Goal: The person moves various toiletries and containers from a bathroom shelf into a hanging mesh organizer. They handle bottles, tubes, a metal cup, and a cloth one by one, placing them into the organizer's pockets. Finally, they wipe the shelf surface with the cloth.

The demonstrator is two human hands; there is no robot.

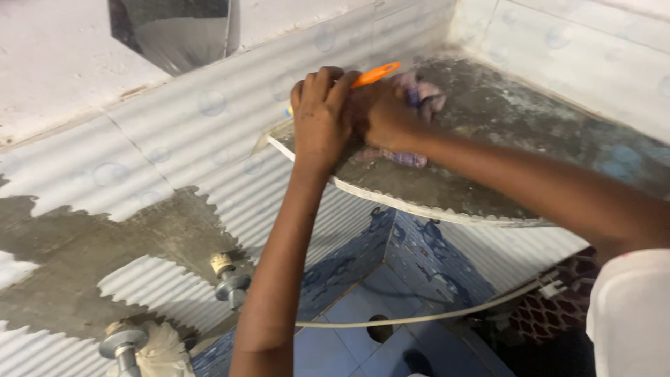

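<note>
Brush (pixel 375 74) with orange handle pokes out between left hand (pixel 321 115) and right hand (pixel 380 112), both clenched

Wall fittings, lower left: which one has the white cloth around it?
The lower metal fitting, at the bottom-left edge, has a white cloth bunched beside it. The upper fitting, nearer the left forearm, is bare.

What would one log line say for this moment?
left hand: pressing on shelf | right hand: gripping orange-handled tool | cloth: under right hand
</note>
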